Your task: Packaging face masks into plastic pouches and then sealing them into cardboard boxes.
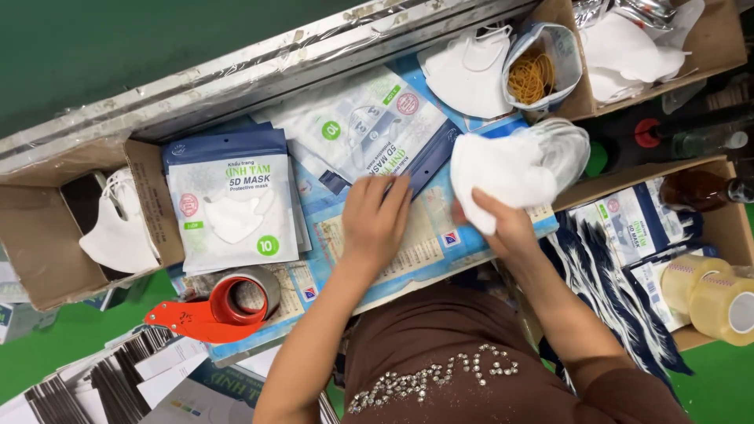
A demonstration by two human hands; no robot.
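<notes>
The right hand (503, 224) grips a stack of white folded masks (506, 169), lifted just above the blue work board (440, 243). The left hand (375, 216) lies flat, fingers spread, pressing the lower edge of a white mask pouch (369, 129) with a dark blue strip and round green and red labels. Left of it lies a filled pouch (232, 200) with a navy top and a green round sticker. Below sits an orange tape dispenser (216, 314). A bag of yellow rubber bands (538, 71) stands beyond; clear tape rolls (711, 298) sit at the right.

A packing workbench: mask pouches (233, 206), cardboard boxes (35, 235), tape rolls (711, 294).
</notes>
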